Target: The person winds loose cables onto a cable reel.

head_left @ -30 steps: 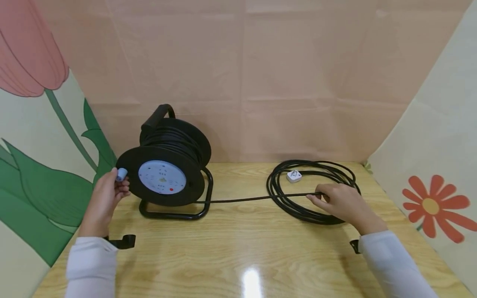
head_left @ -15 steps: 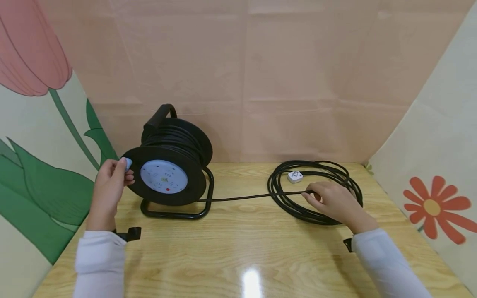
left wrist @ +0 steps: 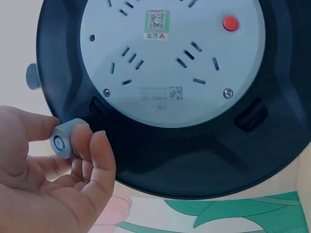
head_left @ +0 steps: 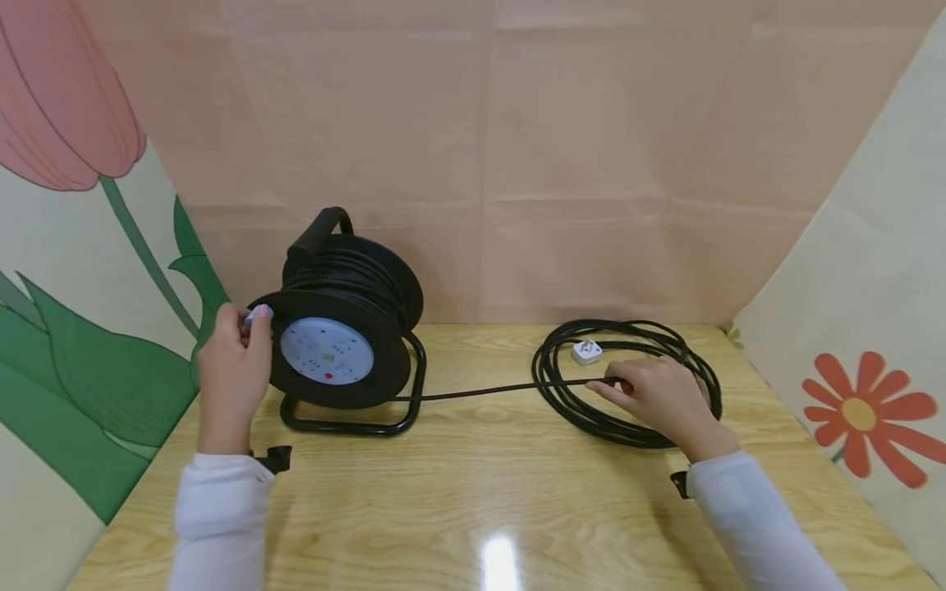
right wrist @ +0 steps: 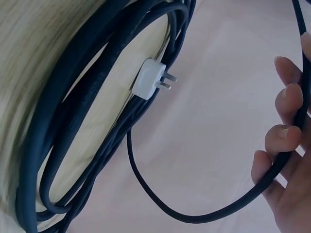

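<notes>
Wooden desk (head_left: 473, 501), glossy grain, enclosed by a pink backdrop (head_left: 517, 148) and side panels painted with flowers. Going from the near edge outward, we list:

1. Two white sleeves, one at each lower corner of the head view.
2. Our left hand (head_left: 232, 373), fingers curled round the grey winding knob (head_left: 257, 313) on the rim of the cable reel; the left wrist view shows the knob (left wrist: 65, 138) pinched between thumb and fingers.
3. Our right hand (head_left: 658, 398), fingers loosely curled round the black cable (head_left: 480, 391); the right wrist view shows the cable (right wrist: 272, 170) running across the bent fingers (right wrist: 279, 136).
4. Cable reel (head_left: 347, 328), black, upright in its tube stand on the left half of the desk, grey socket face toward us, with a red button.
5. The cable runs taut from reel to right hand.
6. Loose coil (head_left: 628, 382) of the same cable lying flat on the right half, a white plug (head_left: 587, 352) resting inside it.
</notes>
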`<state>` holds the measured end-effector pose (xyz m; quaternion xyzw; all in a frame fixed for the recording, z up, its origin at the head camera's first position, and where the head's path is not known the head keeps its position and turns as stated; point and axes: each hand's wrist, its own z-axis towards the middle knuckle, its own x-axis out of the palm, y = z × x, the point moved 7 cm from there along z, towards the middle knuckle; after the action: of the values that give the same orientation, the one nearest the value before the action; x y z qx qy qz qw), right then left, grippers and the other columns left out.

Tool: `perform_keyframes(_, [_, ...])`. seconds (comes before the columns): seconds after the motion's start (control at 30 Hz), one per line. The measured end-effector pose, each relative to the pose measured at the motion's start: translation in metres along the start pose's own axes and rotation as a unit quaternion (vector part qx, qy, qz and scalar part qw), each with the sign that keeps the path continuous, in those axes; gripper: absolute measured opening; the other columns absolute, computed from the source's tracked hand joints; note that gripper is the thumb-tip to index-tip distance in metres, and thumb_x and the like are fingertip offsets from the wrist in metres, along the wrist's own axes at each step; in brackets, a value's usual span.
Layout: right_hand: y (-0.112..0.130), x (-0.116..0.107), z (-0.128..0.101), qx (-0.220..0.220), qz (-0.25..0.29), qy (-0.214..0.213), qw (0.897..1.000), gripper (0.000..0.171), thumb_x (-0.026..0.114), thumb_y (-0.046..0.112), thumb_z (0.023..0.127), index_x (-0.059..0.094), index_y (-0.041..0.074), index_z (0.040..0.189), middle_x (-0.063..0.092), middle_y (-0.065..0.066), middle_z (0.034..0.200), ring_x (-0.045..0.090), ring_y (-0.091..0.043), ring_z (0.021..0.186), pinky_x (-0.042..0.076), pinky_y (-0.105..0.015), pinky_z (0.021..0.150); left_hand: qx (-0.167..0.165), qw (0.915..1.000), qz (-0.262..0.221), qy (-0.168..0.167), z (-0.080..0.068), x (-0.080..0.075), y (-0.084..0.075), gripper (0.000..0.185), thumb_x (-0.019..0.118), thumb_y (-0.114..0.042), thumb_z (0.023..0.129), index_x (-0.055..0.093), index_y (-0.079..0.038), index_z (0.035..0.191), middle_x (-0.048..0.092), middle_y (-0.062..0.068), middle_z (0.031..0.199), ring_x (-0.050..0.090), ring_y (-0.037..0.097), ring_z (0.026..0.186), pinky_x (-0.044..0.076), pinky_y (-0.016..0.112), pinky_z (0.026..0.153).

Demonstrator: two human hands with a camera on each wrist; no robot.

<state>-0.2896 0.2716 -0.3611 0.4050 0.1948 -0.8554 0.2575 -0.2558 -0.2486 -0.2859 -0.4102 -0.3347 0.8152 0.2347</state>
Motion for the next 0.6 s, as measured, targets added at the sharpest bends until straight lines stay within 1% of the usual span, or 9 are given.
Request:
perform_keyframes(0.1, [0.001, 0.0, 0.003, 0.003, 0.012, -0.005, 1.0, 0.033, 0.075, 0.05, 0.085, 0.056, 0.028, 0.071, 0.048, 0.018, 0.059, 0.035, 0.002, 0.047, 0.032, -0.024, 0.044, 0.032, 0.9991, 0.015, -0.024, -0.001, 0.0, -0.01, 0.046, 0.041, -0.041, 0.107, 0.052, 0.003, 0.115, 0.054, 0.017, 0.089, 0.05, 0.033, 0.078, 0.037, 0.041, 0.066])
perform_keyframes(0.2, [0.004, 0.003, 0.005, 0.01, 0.02, 0.008, 1.0, 0.033, 0.076, 0.048, 0.086, 0.055, 0.027, 0.071, 0.047, 0.018, 0.059, 0.037, 0.0, 0.049, 0.034, -0.026, 0.045, 0.057, 0.9972, 0.023, -0.042, -0.003, 0.0, -0.019, 0.043, 0.045, -0.038, 0.107, 0.055, 0.003, 0.111, 0.057, 0.017, 0.088, 0.051, 0.032, 0.077, 0.039, 0.041, 0.066])
perform_keyframes(0.3, [0.007, 0.009, 0.006, 0.017, 0.022, 0.029, 0.999, 0.027, 0.075, 0.041, 0.087, 0.059, 0.024, 0.075, 0.05, 0.015, 0.062, 0.042, -0.002, 0.053, 0.041, -0.032, 0.053, 0.077, 0.9948, 0.035, -0.057, -0.005, 0.0, -0.028, 0.041, 0.049, -0.037, 0.106, 0.058, 0.003, 0.108, 0.06, 0.017, 0.088, 0.054, 0.032, 0.077, 0.042, 0.041, 0.066])
perform_keyframes(0.43, [0.01, 0.014, 0.009, 0.022, 0.022, 0.042, 0.999, 0.015, 0.072, 0.034, 0.087, 0.065, 0.021, 0.085, 0.056, 0.01, 0.067, 0.049, -0.007, 0.061, 0.042, -0.041, 0.065, 0.114, 0.9889, 0.052, -0.08, -0.009, -0.001, -0.038, 0.036, 0.057, -0.032, 0.103, 0.061, 0.004, 0.105, 0.062, 0.019, 0.087, 0.058, 0.032, 0.076, 0.048, 0.044, 0.067])
perform_keyframes(0.5, [0.011, 0.015, 0.011, 0.02, 0.022, 0.037, 0.999, 0.016, 0.071, 0.035, 0.087, 0.067, 0.02, 0.087, 0.057, 0.009, 0.069, 0.052, -0.009, 0.063, 0.041, -0.041, 0.066, 0.134, 0.9856, 0.055, -0.088, -0.011, -0.001, -0.043, 0.034, 0.061, -0.029, 0.102, 0.062, 0.005, 0.105, 0.063, 0.019, 0.087, 0.06, 0.033, 0.077, 0.052, 0.045, 0.069])
perform_keyframes(0.6, [0.012, 0.015, 0.014, 0.012, 0.021, 0.024, 0.999, 0.024, 0.071, 0.042, 0.089, 0.069, 0.019, 0.089, 0.058, 0.009, 0.07, 0.053, -0.009, 0.064, 0.042, -0.041, 0.066, 0.154, 0.9826, 0.05, -0.092, -0.013, 0.0, -0.048, 0.031, 0.067, -0.026, 0.098, 0.064, 0.004, 0.105, 0.064, 0.019, 0.09, 0.063, 0.032, 0.08, 0.054, 0.046, 0.071])
